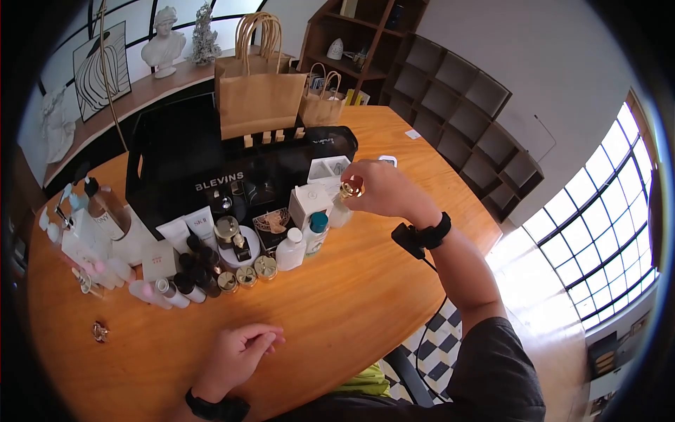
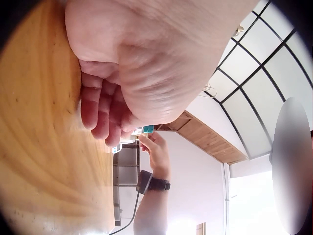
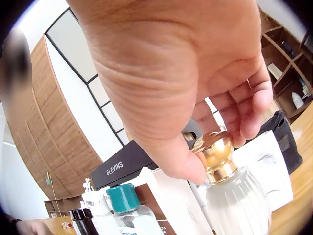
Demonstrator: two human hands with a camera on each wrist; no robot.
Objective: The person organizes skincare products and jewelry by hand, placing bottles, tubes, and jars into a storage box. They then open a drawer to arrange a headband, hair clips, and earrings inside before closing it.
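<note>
A ribbed glass bottle [image 3: 237,203] with a gold cap [image 3: 215,154] stands beside a white box; my right hand [image 3: 166,83] pinches the cap between thumb and fingers. In the head view the right hand [image 1: 387,190] reaches over the right end of the group of cosmetics, at the gold cap [image 1: 351,188]. A clear bottle with a teal cap [image 1: 318,223] is just left of it. My left hand [image 1: 235,355] lies at the table's near side, fingers loosely curled with nothing in them; the left wrist view shows that hand [image 2: 142,63] resting on the wood.
A black BLEVINS box [image 1: 239,169] stands behind the bottles, with paper bags [image 1: 260,102] at its back. Pump bottles [image 1: 105,211] crowd the left side. A small shiny object [image 1: 100,331] lies at the left front. A cable [image 1: 420,344] hangs from the right wrist.
</note>
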